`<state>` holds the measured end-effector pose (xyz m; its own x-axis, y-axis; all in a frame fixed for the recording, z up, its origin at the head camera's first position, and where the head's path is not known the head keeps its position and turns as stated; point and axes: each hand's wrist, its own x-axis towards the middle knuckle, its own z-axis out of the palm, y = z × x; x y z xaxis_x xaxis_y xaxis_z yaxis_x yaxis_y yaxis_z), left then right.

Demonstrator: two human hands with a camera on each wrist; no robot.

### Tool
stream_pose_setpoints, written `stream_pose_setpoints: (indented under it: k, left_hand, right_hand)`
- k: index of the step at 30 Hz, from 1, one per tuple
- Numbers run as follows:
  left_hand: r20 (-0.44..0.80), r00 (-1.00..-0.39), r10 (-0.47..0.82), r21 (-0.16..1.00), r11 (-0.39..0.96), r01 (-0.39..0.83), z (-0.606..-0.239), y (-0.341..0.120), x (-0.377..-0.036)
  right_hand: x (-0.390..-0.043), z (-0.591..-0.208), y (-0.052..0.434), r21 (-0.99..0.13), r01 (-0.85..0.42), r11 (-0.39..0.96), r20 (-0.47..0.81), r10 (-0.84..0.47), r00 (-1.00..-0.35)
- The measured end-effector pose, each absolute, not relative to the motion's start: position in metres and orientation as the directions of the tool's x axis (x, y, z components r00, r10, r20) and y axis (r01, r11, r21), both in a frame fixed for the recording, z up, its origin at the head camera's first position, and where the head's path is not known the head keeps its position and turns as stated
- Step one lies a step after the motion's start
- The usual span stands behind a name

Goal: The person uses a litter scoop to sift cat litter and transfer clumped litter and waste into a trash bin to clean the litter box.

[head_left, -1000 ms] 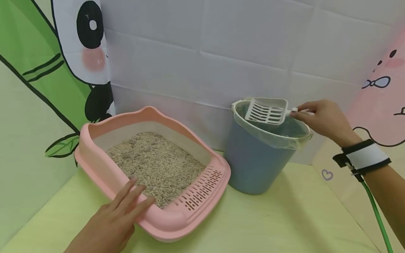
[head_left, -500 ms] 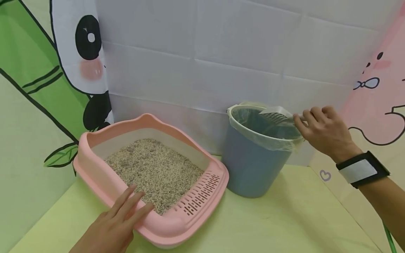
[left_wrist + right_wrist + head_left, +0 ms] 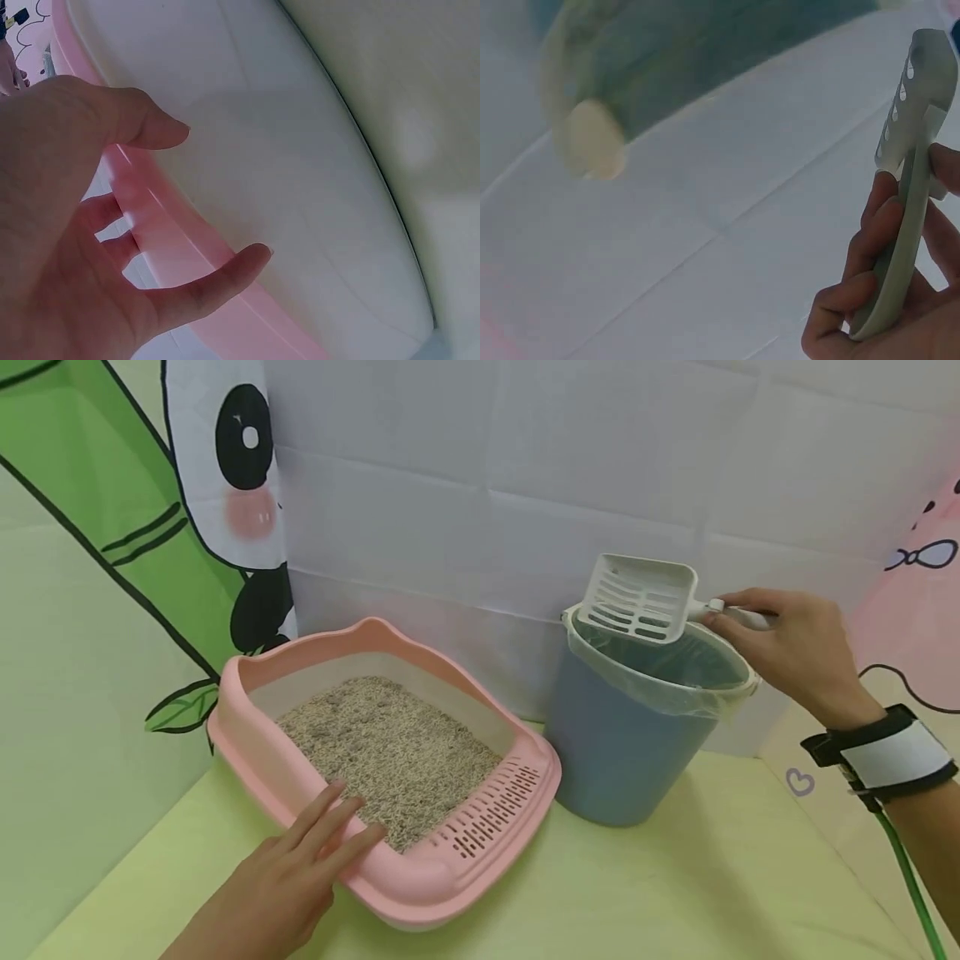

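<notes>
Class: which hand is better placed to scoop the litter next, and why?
Probably the right hand: it already grips the litter scoop above the lined bucket. The left hand rests on the litter box rim.

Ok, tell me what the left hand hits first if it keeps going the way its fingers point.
Most likely the litter: the left hand lies flat on the pink litter box near rim, fingers aimed inward over the grains. Depth is uncertain.

I am seeing open surface [image 3: 675, 893] running across the front, wide enough for either of my hands to pass. The pink litter tray [image 3: 450, 877] is blocking the left middle, and the blue bucket [image 3: 622, 752] is standing just beside its right corner, leaving only a narrow gap between them. The white backdrop [image 3: 487, 510] is closing off the rear right behind both
</notes>
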<state>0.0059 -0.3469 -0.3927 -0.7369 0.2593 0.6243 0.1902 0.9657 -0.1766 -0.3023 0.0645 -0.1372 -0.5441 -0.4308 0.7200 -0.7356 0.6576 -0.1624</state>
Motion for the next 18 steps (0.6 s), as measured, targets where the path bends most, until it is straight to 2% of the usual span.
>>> stream_pose_setpoints:
  k: [2, 4, 8, 11, 14, 18]
  left_hand:
    - [0.611, -0.749, 0.257, -0.182, 0.966, 0.183, -0.389, -0.35, 0.006]
    - [0.594, -0.764, 0.251, -0.201, 0.966, 0.161, -0.385, -0.354, 0.009]
    - [0.602, -0.771, 0.207, -0.21, 0.973, 0.097, -0.377, -0.371, 0.012]
    - [0.645, -0.738, 0.199, -0.2, 0.976, 0.088, -0.374, -0.388, 0.009]
    - [0.665, -0.712, 0.226, -0.212, 0.971, 0.11, -0.373, -0.402, 0.001]
    - [0.647, -0.722, 0.245, -0.244, 0.964, 0.108, -0.371, -0.418, -0.011]
  right_hand:
    - [-0.29, -0.137, 0.049, -0.228, -0.773, 0.592, 0.711, -0.441, -0.548]
    - [-0.275, -0.142, 0.031, -0.231, -0.816, 0.531, 0.706, -0.486, -0.515]
    - [-0.246, -0.172, -0.006, -0.099, -0.903, 0.417, 0.682, -0.632, -0.367]
    - [-0.223, -0.215, -0.03, -0.067, -0.939, 0.337, 0.634, -0.712, -0.301]
    - [-0.197, -0.265, -0.047, -0.09, -0.935, 0.343, 0.568, -0.754, -0.331]
    - [-0.168, -0.308, -0.063, -0.138, -0.888, 0.439, 0.479, -0.755, -0.448]
